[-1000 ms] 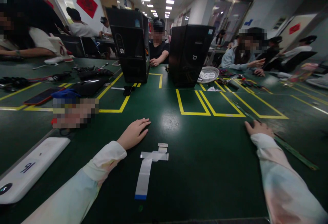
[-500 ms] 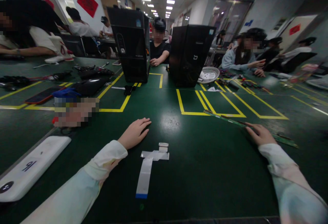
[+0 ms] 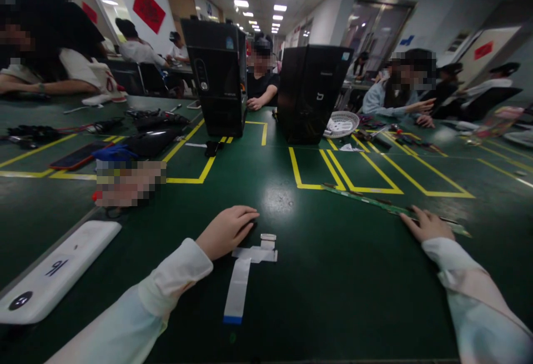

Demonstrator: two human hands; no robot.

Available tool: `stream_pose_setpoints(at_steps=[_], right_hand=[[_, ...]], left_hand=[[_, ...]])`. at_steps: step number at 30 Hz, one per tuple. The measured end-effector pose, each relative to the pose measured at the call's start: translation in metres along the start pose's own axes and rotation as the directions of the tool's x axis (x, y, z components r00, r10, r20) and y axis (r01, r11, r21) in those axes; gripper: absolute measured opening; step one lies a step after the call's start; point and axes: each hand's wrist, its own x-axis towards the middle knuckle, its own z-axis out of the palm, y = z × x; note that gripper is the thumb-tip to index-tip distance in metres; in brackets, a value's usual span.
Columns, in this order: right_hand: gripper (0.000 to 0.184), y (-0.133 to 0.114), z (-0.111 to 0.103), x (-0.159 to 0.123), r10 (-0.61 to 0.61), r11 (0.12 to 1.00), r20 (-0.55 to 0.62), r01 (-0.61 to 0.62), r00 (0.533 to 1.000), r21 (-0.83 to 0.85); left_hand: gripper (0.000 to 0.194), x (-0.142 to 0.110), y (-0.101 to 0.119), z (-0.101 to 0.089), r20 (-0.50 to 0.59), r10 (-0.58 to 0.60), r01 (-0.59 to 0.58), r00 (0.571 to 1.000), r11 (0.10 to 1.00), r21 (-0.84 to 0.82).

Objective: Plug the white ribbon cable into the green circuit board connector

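Note:
My left hand (image 3: 227, 232) hovers or rests low over the green table just behind a white flat ribbon cable (image 3: 238, 286). Its fingers stretch out to the right and hold nothing. The cable lies in a bent shape, with a blue end near me and a connector (image 3: 268, 237) at the far end. Off to the right, my right hand (image 3: 428, 226) is at a long, thin green circuit board strip (image 3: 370, 202), covering part of it. Thumb and fingers there are spread apart; whether they touch the strip is unclear.
Two black computer towers (image 3: 216, 80) stand across the table, with a white basket (image 3: 343, 124) beside the right one. At left lie a white long device (image 3: 58, 269), a phone (image 3: 79, 155) and cables. Yellow tape (image 3: 320, 187) marks the surface. Several people sit around.
My left hand has moved right and nearer, toward the ribbon cable. The circuit board strip has shifted left, and the fingers of my right hand have spread apart at it. The view has tilted slightly.

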Motion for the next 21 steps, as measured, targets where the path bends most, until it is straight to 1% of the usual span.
stream_pose_setpoints(at_steps=[1, 3, 4, 7, 11, 13, 16, 21], right_hand=[[0.065, -0.007, 0.0, -0.003, -0.031, 0.999, 0.006, 0.031, 0.999, -0.01], [0.065, -0.024, 0.001, -0.013, -0.091, 0.994, 0.021, 0.092, 0.996, -0.053], [0.065, -0.033, 0.001, -0.019, -0.122, 0.989, 0.029, 0.124, 0.992, -0.084], [0.065, -0.066, 0.003, -0.042, -0.227, 0.96, 0.037, 0.23, 0.973, -0.16], [0.064, -0.111, 0.01, -0.077, -0.366, 0.919, -0.033, 0.355, 0.93, -0.175], [0.065, -0.135, 0.015, -0.095, -0.437, 0.895, -0.093, 0.422, 0.895, -0.145], [0.067, -0.172, 0.021, -0.121, -0.538, 0.841, -0.19, 0.537, 0.821, -0.062], [0.07, -0.228, 0.022, -0.16, -0.64, 0.724, -0.297, 0.685, 0.709, 0.076]], left_hand=[[0.034, -0.002, 0.01, -0.001, 0.002, 0.037, -0.037, 0.999, 0.999, -0.015], [0.03, -0.006, 0.03, -0.001, 0.02, 0.155, -0.154, 0.988, 0.987, -0.055], [0.028, -0.007, 0.038, 0.001, 0.043, 0.184, -0.181, 0.982, 0.982, -0.059], [0.025, -0.011, 0.053, 0.006, 0.075, 0.186, -0.185, 0.98, 0.983, -0.013], [0.031, -0.014, 0.06, 0.013, 0.078, 0.177, -0.18, 0.981, 0.983, 0.031], [0.031, -0.015, 0.062, 0.014, 0.063, 0.19, -0.192, 0.98, 0.981, 0.03], [0.032, -0.015, 0.065, 0.016, 0.049, 0.206, -0.207, 0.977, 0.978, 0.022], [0.031, -0.015, 0.067, 0.018, 0.026, 0.206, -0.207, 0.978, 0.977, 0.043]])
